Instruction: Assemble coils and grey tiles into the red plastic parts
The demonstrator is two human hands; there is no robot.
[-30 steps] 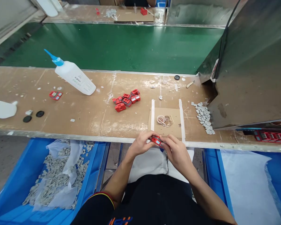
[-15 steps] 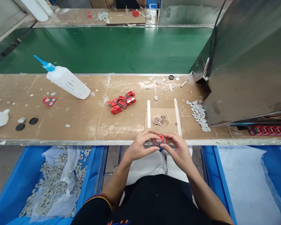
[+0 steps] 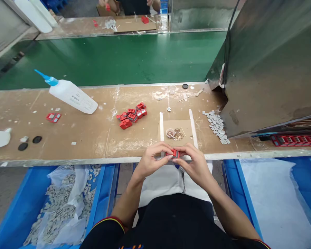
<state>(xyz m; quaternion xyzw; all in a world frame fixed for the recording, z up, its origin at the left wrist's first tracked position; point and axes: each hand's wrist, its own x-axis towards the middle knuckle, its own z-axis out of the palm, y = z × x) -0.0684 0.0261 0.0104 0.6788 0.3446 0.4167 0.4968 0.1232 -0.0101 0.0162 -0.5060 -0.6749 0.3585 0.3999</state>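
Between my hands, at the table's front edge, is a small red and grey plastic part (image 3: pixel 175 154). My left hand (image 3: pixel 153 159) grips its left side with thumb and fingers. From the right, my right hand (image 3: pixel 193 162) pinches the same part. Just beyond my fingers lies a cardboard pad (image 3: pixel 166 125) taped to the table, bearing a small round cup (image 3: pixel 170 132), several brownish ring-like pieces (image 3: pixel 178 135) and a thin stick. Further left sits a cluster of similar red parts (image 3: pixel 132 115).
A white squeeze bottle (image 3: pixel 73 97) with a blue nozzle lies to the left. Small grey pieces (image 3: pixel 217 127) are piled beside a metal housing (image 3: pixel 269 69) on the right. Behind runs a green belt (image 3: pixel 106 58), with a co-worker's hand (image 3: pixel 154 4) beyond. Blue bins (image 3: pixel 102 186) stand below.
My left thumb has moved up onto the front of the red part, which both hands still hold. Across the belt, a co-worker's hands have come into view, one with a red piece.
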